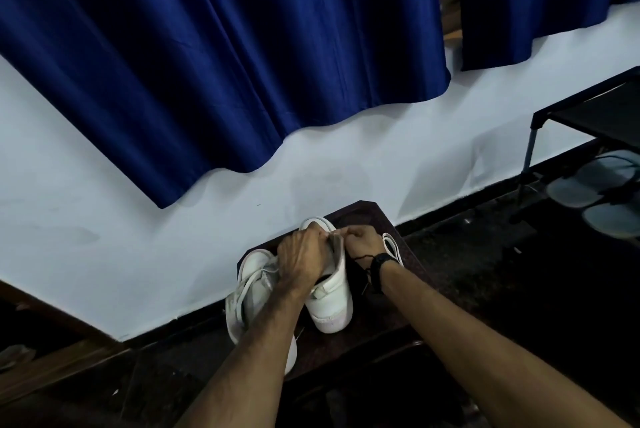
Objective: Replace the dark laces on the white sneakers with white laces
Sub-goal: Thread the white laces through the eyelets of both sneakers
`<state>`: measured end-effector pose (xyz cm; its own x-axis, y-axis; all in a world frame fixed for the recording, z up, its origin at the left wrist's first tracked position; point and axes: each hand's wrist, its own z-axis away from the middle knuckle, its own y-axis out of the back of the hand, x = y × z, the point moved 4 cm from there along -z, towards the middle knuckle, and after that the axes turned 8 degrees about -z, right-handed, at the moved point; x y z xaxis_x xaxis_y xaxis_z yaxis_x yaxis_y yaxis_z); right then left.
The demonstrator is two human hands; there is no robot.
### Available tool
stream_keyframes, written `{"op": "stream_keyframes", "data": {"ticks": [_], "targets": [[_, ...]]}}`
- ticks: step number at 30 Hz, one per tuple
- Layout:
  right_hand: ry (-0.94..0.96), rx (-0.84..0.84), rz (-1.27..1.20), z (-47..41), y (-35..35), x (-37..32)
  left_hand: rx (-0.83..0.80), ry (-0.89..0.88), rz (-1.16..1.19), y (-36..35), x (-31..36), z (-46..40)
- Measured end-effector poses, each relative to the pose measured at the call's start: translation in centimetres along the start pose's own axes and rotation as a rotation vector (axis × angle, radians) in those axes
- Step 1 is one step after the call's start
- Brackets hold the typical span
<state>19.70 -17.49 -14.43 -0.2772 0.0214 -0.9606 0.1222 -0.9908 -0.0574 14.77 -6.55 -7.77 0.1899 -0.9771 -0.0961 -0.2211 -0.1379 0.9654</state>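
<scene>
Two white sneakers sit side by side on a small dark table pushed up against the wall. The right sneaker stands near the table's far edge and gets all the attention. The left hand is curled over its top, fingers clamped around the tongue area, probably to steady it. The right hand is closed tight just beside it, pinching something at the eyelets. Honestly it's too dim to say whether that's lace or shoe. A thin dark lace trails by that wrist. The left sneaker waits at the table's left edge, and a white lace lies by the right edge, handy for threading.
</scene>
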Motion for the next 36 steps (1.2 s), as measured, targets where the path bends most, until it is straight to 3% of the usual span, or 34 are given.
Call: {"op": "stream_keyframes", "data": {"ticks": [15, 23, 27, 30, 36], "targets": [[0.131, 0.055, 0.166, 0.2, -0.4, -0.4, 0.073, 0.002, 0.045, -1.0, -0.5, -0.1], [0.175, -0.020, 0.297, 0.1, -0.5, -0.8, 0.055, 0.051, 0.009, -1.0, -0.8, -0.2], [0.210, 0.133, 0.211, 0.5, 0.3, -1.3, 0.115, 0.006, -0.097, -0.4, -0.6, 0.0], [0.252, 0.251, -0.005, 0.9, 1.8, -2.0, 0.144, -0.036, -0.111, -0.2, -0.2, 0.1], [0.255, 0.006, 0.138, 0.2, 1.8, -1.6, 0.145, -0.026, -0.032, -0.1, -0.2, 0.3]]}}
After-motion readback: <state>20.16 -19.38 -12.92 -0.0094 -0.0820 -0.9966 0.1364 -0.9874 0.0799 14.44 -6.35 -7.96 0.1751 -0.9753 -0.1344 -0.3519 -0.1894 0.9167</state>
